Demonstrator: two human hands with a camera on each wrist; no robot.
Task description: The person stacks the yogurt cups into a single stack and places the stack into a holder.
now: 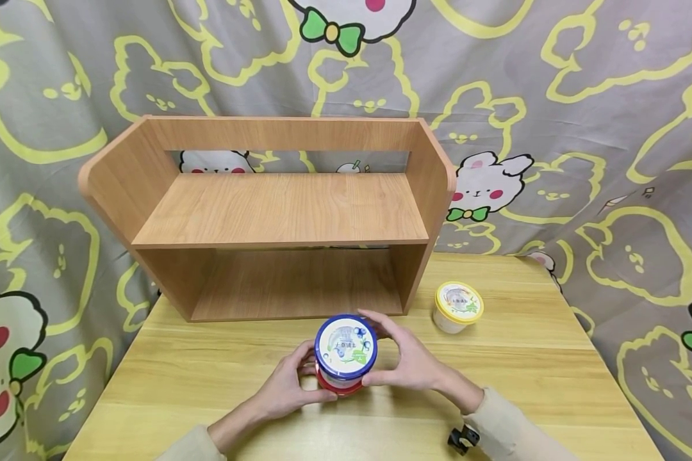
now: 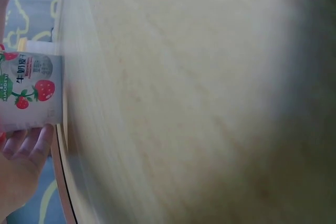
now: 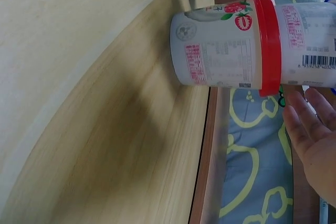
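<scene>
A tub with a blue lid [image 1: 345, 346] stands on top of a tub with a red lid [image 1: 339, 387] near the middle of the table. The red-lidded tub carries strawberry pictures, seen in the left wrist view [image 2: 31, 90] and the right wrist view [image 3: 220, 45]. My left hand [image 1: 282, 386] holds the lower tub, thumb in front and fingers at its left side. Around the upper tub's right side is my right hand [image 1: 411, 358], thumb near the front. In the right wrist view, its fingers [image 3: 310, 116] look extended beside the upper tub, with a small gap.
A yellow-lidded tub [image 1: 458, 304] stands on the table [image 1: 530, 378] to the right. Behind the stacked tubs is a two-level wooden shelf [image 1: 282, 208]. A small black object [image 1: 463, 440] is by the right sleeve. Patterned cloth [image 1: 588, 147] hangs behind and at the sides.
</scene>
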